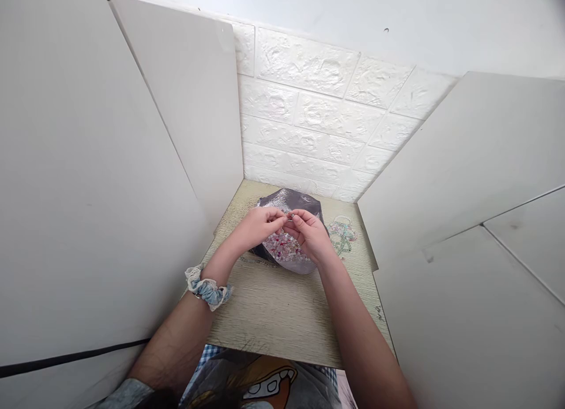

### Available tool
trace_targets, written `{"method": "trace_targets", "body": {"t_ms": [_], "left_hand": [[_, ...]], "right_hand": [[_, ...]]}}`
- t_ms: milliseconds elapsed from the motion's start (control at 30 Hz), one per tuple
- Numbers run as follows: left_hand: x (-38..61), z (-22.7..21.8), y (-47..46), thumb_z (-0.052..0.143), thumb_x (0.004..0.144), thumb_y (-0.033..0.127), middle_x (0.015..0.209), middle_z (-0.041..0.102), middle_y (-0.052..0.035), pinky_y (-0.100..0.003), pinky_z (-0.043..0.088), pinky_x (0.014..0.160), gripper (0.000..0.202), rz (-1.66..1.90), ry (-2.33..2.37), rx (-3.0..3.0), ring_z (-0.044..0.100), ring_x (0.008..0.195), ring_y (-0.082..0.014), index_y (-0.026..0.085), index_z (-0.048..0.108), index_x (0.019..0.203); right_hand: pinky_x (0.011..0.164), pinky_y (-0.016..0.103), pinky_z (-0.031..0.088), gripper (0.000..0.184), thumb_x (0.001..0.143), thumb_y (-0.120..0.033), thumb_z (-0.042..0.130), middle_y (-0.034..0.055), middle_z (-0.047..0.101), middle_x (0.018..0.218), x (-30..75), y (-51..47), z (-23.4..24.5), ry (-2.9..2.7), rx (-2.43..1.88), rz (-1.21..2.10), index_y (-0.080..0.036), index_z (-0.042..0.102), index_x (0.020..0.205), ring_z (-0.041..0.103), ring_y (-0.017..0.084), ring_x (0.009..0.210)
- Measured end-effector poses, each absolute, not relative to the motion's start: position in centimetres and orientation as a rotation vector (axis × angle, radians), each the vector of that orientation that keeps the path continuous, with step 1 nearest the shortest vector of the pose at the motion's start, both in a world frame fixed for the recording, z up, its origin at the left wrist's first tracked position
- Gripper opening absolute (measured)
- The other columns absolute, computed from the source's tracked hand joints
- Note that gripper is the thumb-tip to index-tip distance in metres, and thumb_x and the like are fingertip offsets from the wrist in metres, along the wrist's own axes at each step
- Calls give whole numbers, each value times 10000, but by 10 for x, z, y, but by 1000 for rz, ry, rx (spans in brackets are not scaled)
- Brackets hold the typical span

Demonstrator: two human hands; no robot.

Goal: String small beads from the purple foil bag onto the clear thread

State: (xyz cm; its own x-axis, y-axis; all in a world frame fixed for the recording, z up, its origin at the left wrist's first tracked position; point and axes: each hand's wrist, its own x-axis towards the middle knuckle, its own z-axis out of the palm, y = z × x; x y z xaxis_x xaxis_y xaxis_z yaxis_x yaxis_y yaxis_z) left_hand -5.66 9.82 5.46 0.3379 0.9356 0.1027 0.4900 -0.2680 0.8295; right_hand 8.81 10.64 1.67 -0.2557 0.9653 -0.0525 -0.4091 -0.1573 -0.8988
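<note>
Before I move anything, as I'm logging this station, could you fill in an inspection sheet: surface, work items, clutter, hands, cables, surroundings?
Surface: pale wood-grain tabletop.
Job's things: beads in an open grey bag; a tiny piece, too small to identify.
Clutter: beaded strands right of the bag; small shiny bits near the tabletop's right edge.
Hands: left hand and right hand meet at the fingertips above the beads, pinching the tiny piece.
Cables: nothing seen for certain; a dark band at lower left may be a gap or trim.
Surroundings: white brick-patterned wall ahead, pale panels both sides.
</note>
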Motion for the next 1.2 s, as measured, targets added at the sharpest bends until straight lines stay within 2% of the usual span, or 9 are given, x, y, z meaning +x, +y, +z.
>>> {"method": "trace_targets", "body": {"t_ms": [500,1200], "left_hand": [[-55,54,97,424,728,362,589,518,4,-202,300,471,281,844,1311,1834,423,549,-98,152,604,677],[-57,55,97,416,732,347,560,440,19,-193,257,466,264,797,1314,1859,367,540,-84,144,537,614]], "right_hand": [[814,275,460,237,623,-309,653,-20,596,766,86,105,15,-958,-786,1659,-197,517,782,583,88,747],[762,223,470,177,631,-270,662,-25,599,731,84,106,12,-937,-738,1668,-190,570,759,579,73,734]]}}
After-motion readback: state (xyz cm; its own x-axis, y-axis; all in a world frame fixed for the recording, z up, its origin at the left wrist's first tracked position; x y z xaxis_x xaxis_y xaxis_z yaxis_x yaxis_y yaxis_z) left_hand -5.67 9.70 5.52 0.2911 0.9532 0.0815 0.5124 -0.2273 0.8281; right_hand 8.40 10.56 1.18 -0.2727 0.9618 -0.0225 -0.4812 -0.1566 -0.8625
